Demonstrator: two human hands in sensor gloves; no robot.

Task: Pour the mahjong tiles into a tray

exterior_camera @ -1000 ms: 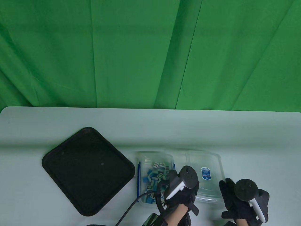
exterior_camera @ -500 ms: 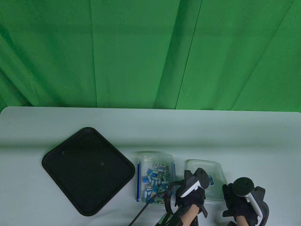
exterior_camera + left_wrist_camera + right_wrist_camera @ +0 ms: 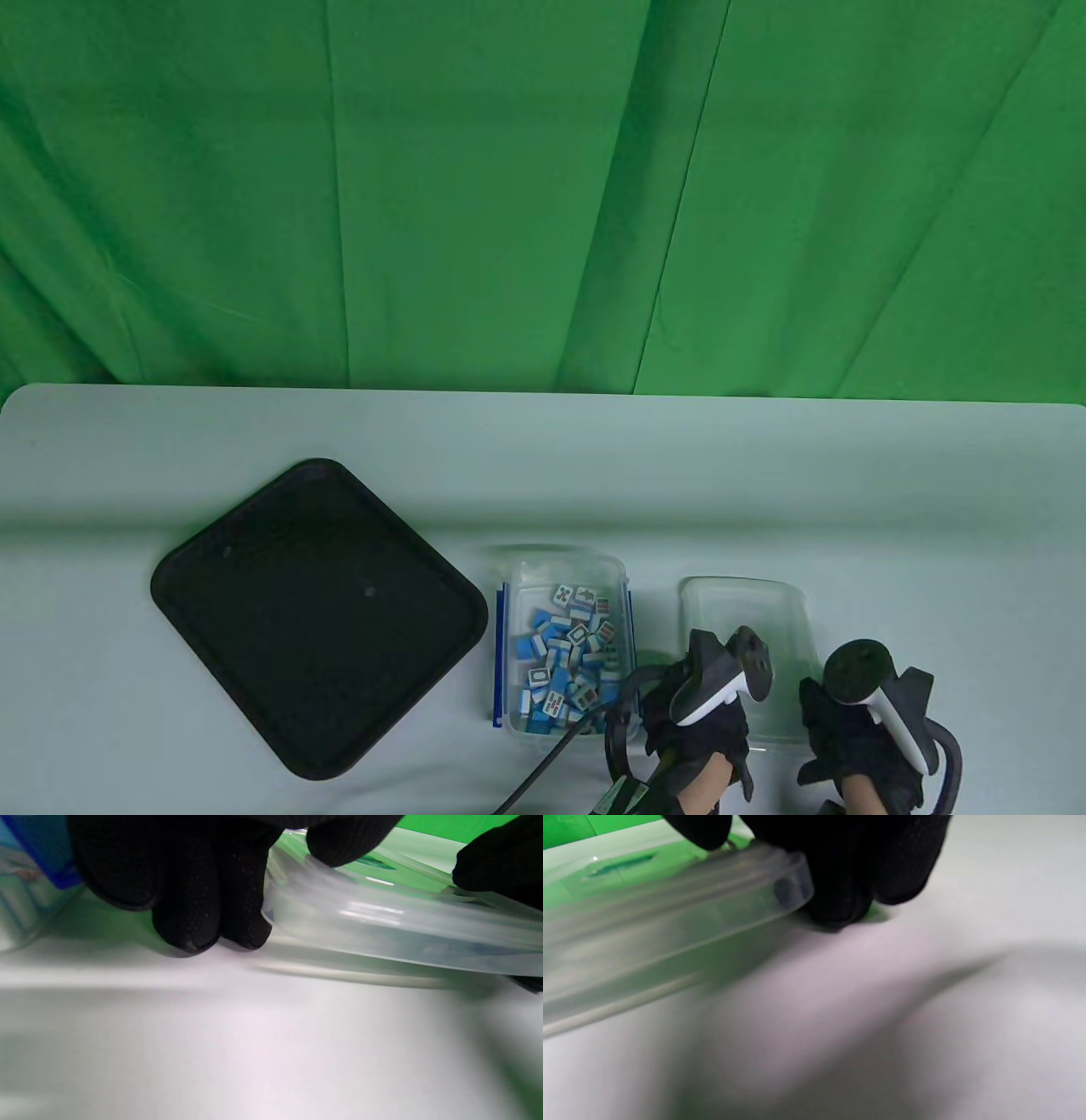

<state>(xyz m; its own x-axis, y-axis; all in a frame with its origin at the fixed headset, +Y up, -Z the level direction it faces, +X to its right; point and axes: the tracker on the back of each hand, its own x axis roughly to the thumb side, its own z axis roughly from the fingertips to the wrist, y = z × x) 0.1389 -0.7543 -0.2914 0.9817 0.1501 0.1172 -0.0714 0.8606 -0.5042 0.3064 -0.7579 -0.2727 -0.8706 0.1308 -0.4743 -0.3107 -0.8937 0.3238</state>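
The mahjong tiles [image 3: 564, 658] lie heaped in a clear box [image 3: 519, 570] with blue clips, open at the top, near the front edge of the counter [image 3: 764, 475] and about midway along it; the black tray [image 3: 212, 543] sits just beside the box toward the counter's left end, with nothing in it. On the box's other side, a clear lid [image 3: 738, 603] is being set down, and both hands are on its near end. The left hand [image 3: 697, 722] grips the lid's left corner, thumb on top and fingers [image 3: 199, 916] curled under, their tips touching the counter in the left wrist view. The right hand [image 3: 857, 730] holds the right corner the same way, fingers [image 3: 840, 895] under the rim and down against the counter. In both wrist views the near end of the lid looks slightly raised, so the step in hand is probably to lay it flat and let go. To do that well, I would lower the near end evenly, slide the fingers out from under it without dragging the lid toward the box, and leave it well apart from the tray. The pour itself is not yet begun; the box will likely need a firm grip on both short sides and a slow tilt over the tray's nearest rim, since loose tiles can shift all at once.
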